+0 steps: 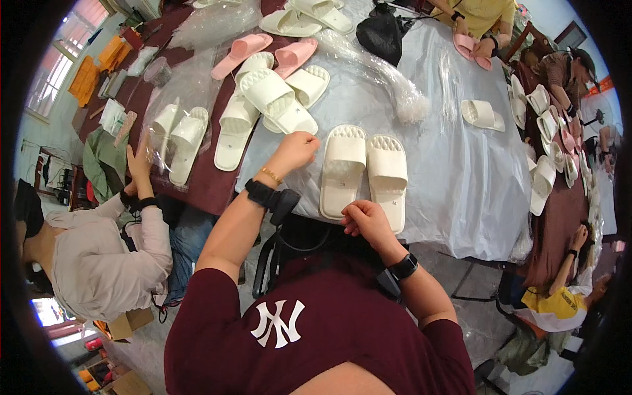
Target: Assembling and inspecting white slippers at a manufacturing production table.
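A pair of cream slide slippers stands side by side at the table's front edge: the left slipper [343, 161] and the right slipper [388, 172], heels toward me. My right hand [366, 222] is closed, with curled fingers at the heel end of the left slipper; what they hold, if anything, is hidden. My left hand [299, 151] is closed too, beside the heel of another cream slipper [268, 89] that rests on a heap. I cannot tell if it touches that slipper or holds something.
Pink slippers [242, 54] and more cream slippers lie beyond my left hand. Clear plastic bags [395, 89] and a black bag [380, 33] are on the grey plastic-covered table [454, 197]. A co-worker [112, 250] handles bagged slippers at left; others work at the far side and right.
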A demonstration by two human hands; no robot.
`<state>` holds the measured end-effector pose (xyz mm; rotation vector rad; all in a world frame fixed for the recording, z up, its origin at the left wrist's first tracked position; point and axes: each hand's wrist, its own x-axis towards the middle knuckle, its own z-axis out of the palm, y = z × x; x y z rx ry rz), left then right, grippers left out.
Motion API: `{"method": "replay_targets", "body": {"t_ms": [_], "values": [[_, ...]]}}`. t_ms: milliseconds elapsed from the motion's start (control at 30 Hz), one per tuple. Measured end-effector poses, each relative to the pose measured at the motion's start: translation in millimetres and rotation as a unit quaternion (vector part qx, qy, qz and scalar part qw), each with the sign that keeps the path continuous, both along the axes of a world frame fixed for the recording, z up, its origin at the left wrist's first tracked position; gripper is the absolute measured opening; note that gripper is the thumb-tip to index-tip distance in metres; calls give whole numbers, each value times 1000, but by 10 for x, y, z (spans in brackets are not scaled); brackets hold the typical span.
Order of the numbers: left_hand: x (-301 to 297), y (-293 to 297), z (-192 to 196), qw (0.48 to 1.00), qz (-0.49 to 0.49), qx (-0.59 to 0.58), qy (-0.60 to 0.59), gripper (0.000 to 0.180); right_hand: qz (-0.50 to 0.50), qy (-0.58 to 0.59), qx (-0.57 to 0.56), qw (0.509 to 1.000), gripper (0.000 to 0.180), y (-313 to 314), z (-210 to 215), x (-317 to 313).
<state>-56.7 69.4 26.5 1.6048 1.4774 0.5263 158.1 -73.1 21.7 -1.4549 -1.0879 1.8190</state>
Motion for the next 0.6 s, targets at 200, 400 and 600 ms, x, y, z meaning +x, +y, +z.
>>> {"method": "replay_targets", "body": {"t_ms": [200,400,600], "values": [[262,457,-191,986,-12,89,143,48,17,6,13,1000,23,130,-78,-56],[492,523,-241,969,-27,100,225,27,16,0,13,1000,22,87,-76,-42],[476,562,-464,968,5,164,191,19,25,3,2,1000,21,66,-12,0]]}}
